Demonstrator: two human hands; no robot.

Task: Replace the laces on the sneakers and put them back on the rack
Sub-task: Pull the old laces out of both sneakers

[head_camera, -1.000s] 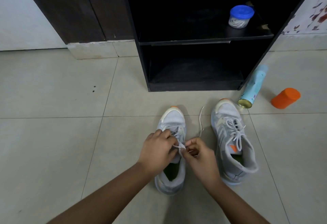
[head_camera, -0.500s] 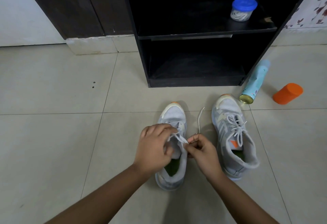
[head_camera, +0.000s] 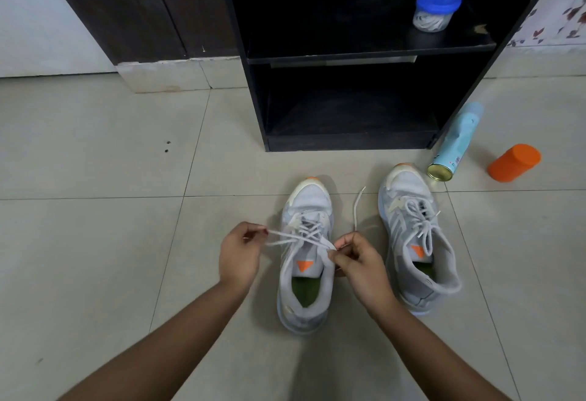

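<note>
Left hand (head_camera: 237, 254) is pinching one lace end (head_camera: 276, 233) left of the sneaker (head_camera: 306, 302) — right hand (head_camera: 358, 266) is pinching the other against its right edge.

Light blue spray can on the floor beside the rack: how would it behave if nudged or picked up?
The spray can lies on its side on smooth floor tiles, so a sideways nudge would probably roll it. Its metal base suggests a rigid body, likely firm to grip. Rolling right, it might bump the orange cap nearby.
</note>
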